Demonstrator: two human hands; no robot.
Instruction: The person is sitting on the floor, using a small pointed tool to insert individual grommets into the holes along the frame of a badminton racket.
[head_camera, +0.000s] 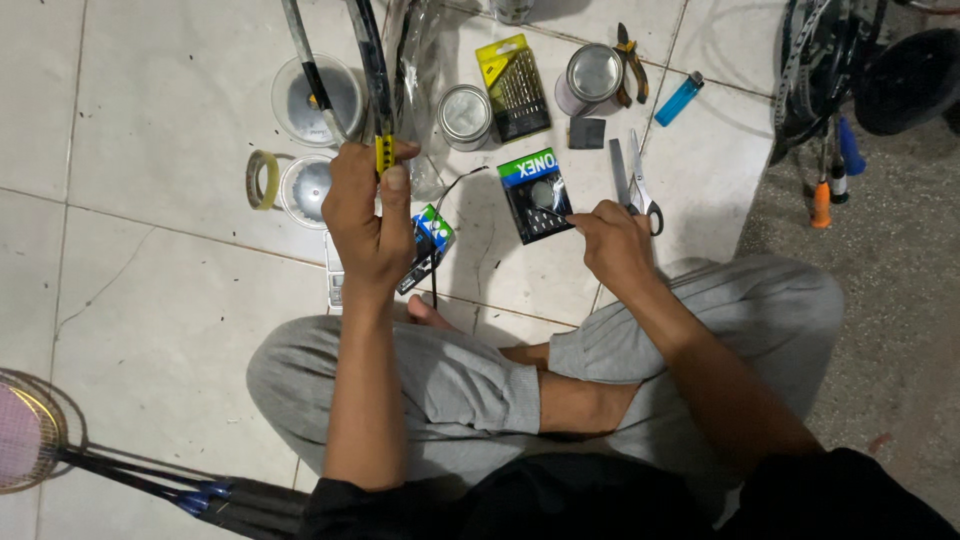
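Left hand (367, 222): fingers closed in a fist around a dark racket shaft (372, 70), thumb pressed along a yellow band on it; the shaft runs up and away from the hand toward the top of the view. A second thin shaft (303, 60) rises just beside it.

Right hand (615, 243): fingertips pinched narrow on a thin black string (452, 186) at the lower corner of a flat black packet with a green top (535, 195); whether the fingers also touch the packet cannot be told. The packet lies on the tiled floor (160, 120) between the two hands.

Near the right hand: scissors (640, 185), touching or just beside the knuckles; a small dark square block (587, 133).

Near the left hand: a small blue and green packet (432, 232), partly behind the wrist; two clear round lids (318, 98); a roll of tape (263, 180).

Further out: two metal tins (466, 116); a yellow case of drill bits (513, 88) between them; pliers (628, 62); a blue lighter (680, 98); screwdrivers (832, 160) at the right edge.

Lower left: racket heads and handles (60, 440) lying on the floor, well apart from both hands.

Person seated cross-legged in grey trousers (450, 385).
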